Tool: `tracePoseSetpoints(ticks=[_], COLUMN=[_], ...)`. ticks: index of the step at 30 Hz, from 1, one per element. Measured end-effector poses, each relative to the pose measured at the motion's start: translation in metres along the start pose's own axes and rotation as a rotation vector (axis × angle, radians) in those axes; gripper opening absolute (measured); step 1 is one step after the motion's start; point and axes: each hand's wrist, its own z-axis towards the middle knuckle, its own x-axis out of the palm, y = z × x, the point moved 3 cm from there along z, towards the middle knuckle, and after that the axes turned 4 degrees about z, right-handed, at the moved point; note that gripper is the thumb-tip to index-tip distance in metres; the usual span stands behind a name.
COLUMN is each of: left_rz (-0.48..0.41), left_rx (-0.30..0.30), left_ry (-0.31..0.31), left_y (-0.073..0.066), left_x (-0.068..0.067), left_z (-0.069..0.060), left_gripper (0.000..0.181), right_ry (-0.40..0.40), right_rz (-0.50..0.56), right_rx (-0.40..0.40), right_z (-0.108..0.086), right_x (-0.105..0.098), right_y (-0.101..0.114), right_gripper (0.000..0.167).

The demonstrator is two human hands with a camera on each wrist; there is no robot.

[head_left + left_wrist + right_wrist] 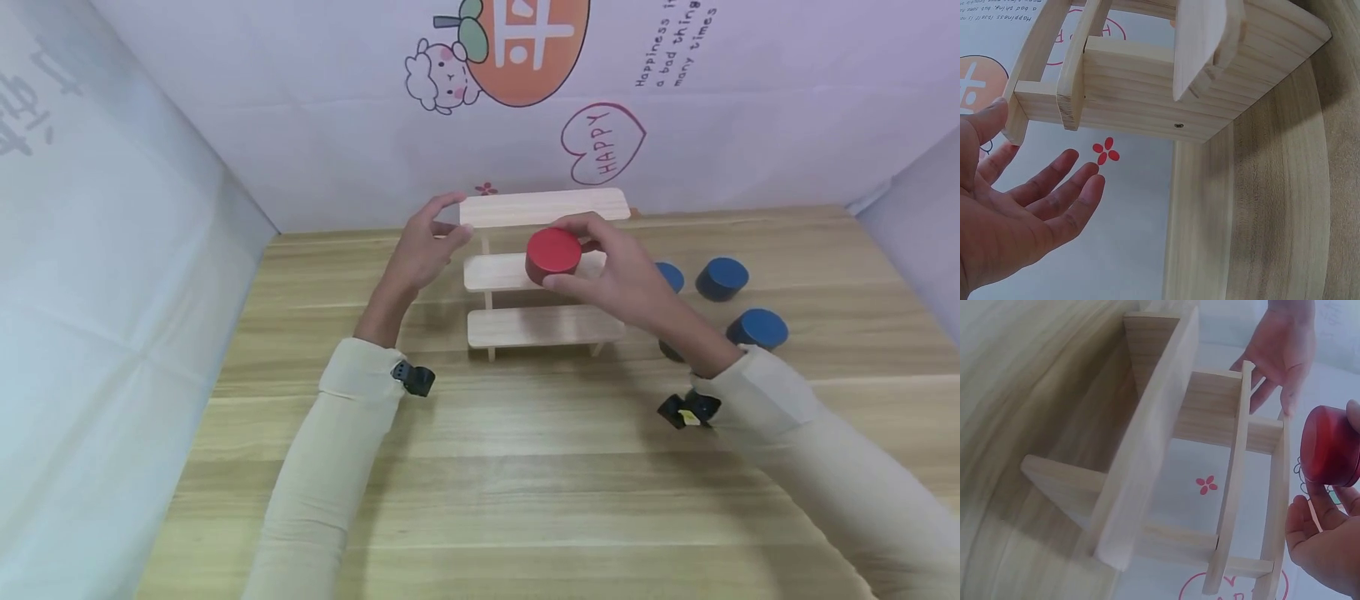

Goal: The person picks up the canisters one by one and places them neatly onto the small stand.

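A three-tier wooden shelf stand (546,326) stands on the table against the back cloth. At the left end of its top tier, my left hand (423,250) holds the board's end between thumb and index finger. The other fingers (1063,200) extend loosely below, seen in the left wrist view. My right hand (626,271) grips a red round tin (553,252) by its side, between thumb and fingers. In the head view the tin appears in front of the middle tier; the right wrist view shows it off the boards, near the top tier.
Several blue round tins stand right of the stand, including one at the back (722,279) and one nearer (757,329); my right arm partly covers others. White printed cloth (337,142) hangs behind and along the sides. The wooden table (525,483) extends toward me.
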Motion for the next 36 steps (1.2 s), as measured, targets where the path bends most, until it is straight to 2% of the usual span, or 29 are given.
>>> tracePoseSetpoints(ticks=[11, 18, 28, 36], left_rz=[0.023, 0.018, 0.026, 0.047], left_rx=[-0.007, -0.011, 0.011, 0.011], left_ry=[-0.015, -0.022, -0.019, -0.015], left_y=[0.000, -0.001, 0.000, 0.000], left_x=[0.002, 0.001, 0.002, 0.000], left_z=[0.001, 0.002, 0.002, 0.001], left_gripper=[0.053, 0.052, 0.053, 0.053], right_ry=[-0.025, -0.017, -0.048, -0.036], right_rz=[0.035, 0.015, -0.026, 0.002], right_rx=[0.003, 0.022, -0.017, -0.021], right_z=[0.023, 0.031, 0.049, 0.064], right_x=[0.006, 0.009, 0.013, 0.020], right_y=[0.007, 0.010, 0.019, 0.019], right_gripper=[0.061, 0.063, 0.066, 0.064])
